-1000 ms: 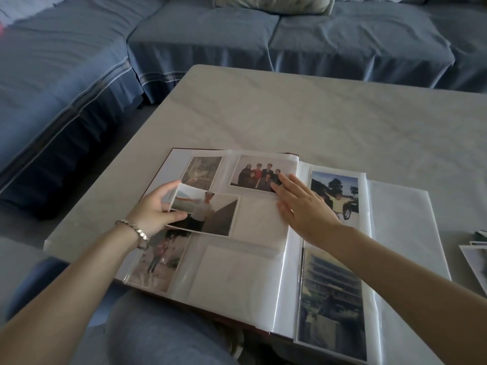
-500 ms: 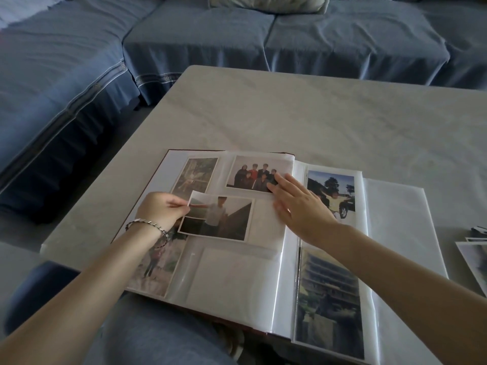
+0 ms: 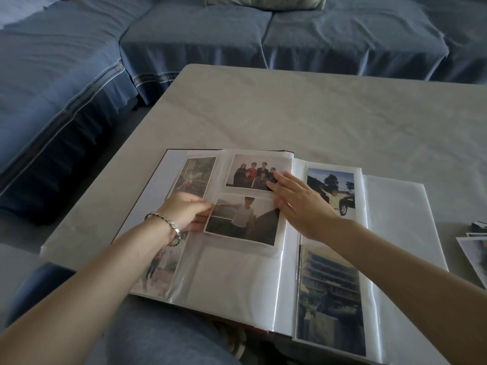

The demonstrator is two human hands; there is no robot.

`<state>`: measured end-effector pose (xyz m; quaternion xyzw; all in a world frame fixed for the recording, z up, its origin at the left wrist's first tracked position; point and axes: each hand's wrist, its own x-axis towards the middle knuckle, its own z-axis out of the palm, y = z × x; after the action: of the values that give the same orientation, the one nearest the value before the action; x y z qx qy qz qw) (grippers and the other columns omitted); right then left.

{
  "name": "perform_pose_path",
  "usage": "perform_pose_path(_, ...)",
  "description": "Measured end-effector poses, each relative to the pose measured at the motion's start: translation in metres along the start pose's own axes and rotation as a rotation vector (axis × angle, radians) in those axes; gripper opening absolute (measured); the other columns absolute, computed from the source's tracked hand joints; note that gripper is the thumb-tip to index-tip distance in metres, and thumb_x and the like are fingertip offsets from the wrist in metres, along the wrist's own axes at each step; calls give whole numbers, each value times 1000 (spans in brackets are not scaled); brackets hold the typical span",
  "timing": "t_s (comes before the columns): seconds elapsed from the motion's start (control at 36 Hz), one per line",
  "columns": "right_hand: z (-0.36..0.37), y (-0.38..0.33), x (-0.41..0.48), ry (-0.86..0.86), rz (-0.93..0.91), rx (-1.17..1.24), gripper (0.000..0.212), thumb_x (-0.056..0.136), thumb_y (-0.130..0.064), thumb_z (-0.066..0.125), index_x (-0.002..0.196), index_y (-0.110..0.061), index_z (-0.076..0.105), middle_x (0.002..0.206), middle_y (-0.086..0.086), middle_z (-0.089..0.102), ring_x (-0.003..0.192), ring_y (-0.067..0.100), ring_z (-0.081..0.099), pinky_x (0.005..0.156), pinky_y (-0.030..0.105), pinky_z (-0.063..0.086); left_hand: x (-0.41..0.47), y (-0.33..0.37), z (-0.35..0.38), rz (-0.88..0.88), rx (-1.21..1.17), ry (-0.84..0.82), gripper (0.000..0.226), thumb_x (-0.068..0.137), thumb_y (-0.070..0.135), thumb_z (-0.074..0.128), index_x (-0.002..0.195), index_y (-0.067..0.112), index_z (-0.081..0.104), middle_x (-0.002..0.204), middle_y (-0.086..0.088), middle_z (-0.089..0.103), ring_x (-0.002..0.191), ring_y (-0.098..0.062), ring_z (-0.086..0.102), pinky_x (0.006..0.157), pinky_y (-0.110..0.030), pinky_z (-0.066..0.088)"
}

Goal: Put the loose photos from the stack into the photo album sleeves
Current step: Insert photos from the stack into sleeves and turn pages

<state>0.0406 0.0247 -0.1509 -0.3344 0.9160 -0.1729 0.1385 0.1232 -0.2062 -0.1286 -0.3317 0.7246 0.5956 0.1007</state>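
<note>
An open photo album (image 3: 395,233) lies on the table's near edge and my lap. My left hand (image 3: 185,212) pinches the left edge of a photo of a person in a white shirt (image 3: 243,221), which lies in the middle sleeve of the left page. My right hand (image 3: 300,204) rests flat with straight fingers on the page at that sleeve's right end, fingertips touching a group photo (image 3: 250,171) above. The stack of loose photos (image 3: 474,251) sits at the right edge of the table, partly cut off.
The pale marble table (image 3: 316,114) stretches beyond the album. A blue-covered sofa (image 3: 184,35) wraps round its far and left sides. Other sleeves hold photos; the lower sleeve (image 3: 232,280) on the left page shows only white backing.
My left hand has pushed the white-shirt photo to the right, and it now lies further inside the middle sleeve. My right hand has stayed on the page.
</note>
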Motion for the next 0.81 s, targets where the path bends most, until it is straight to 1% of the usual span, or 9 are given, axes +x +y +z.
perform_pose_path(0.08,-1,0,1,-10,-1,-6,47,101,-38,19,148,-29,19,157,-9,7,143,8,-5,117,34,6,-2,1,1,-13,-5,20,8,85,9,65,78,9,65,71,-5,70,62,-13,67,52,-20,53)
perform_pose_path(0.14,-1,0,1,-14,0,-16,47,101,-38,19,148,-29,18,157,-10,6,144,8,-5,117,35,7,-3,0,3,17,116,48,6,80,13,72,79,12,65,79,-5,68,73,-14,65,57,-20,54)
perform_pose_path(0.19,-1,0,1,-20,0,-26,47,101,-37,19,148,-30,17,157,-10,6,144,8,-5,117,35,7,-4,0,6,68,250,95,11,77,18,75,79,15,65,79,-2,66,74,-14,62,57,-20,50)
perform_pose_path(0.28,-1,1,1,-17,-3,-30,47,101,-38,19,148,-30,17,157,-10,6,143,8,-5,116,34,6,-5,1,10,129,352,185,14,74,19,78,72,17,64,71,3,64,67,-12,59,54,-20,42)
perform_pose_path(0.33,-1,1,1,-15,-3,-26,47,101,-37,20,148,-30,17,157,-10,6,143,8,-5,116,33,6,-4,0,10,135,352,219,17,73,18,79,66,16,64,62,4,63,58,-11,58,54,-21,43)
perform_pose_path(0.47,0,2,1,-12,-7,-31,47,102,-37,20,148,-30,17,157,-10,6,143,8,-5,115,32,4,-5,-4,11,109,368,207,20,74,21,77,62,12,64,48,0,59,41,-14,50,49,-20,39)
perform_pose_path(0.61,-1,2,2,-4,-10,-31,47,102,-36,20,148,-30,18,157,-10,7,144,8,-4,115,31,5,-12,-10,13,185,433,239,17,72,20,79,62,15,66,53,4,60,52,-11,54,52,-21,37)
perform_pose_path(0.72,-1,3,2,1,-19,-28,46,102,-35,20,148,-29,19,157,-10,8,144,8,-3,115,30,5,-20,-15,18,330,474,386,11,74,19,76,67,14,69,63,9,62,62,-3,56,55,-14,38)
perform_pose_path(0.81,-4,6,3,-8,-16,23,45,102,-34,22,147,-29,24,156,-11,11,143,7,1,113,26,2,-25,-16,21,435,459,466,8,75,14,75,70,9,71,67,4,65,66,-9,58,59,-11,38)
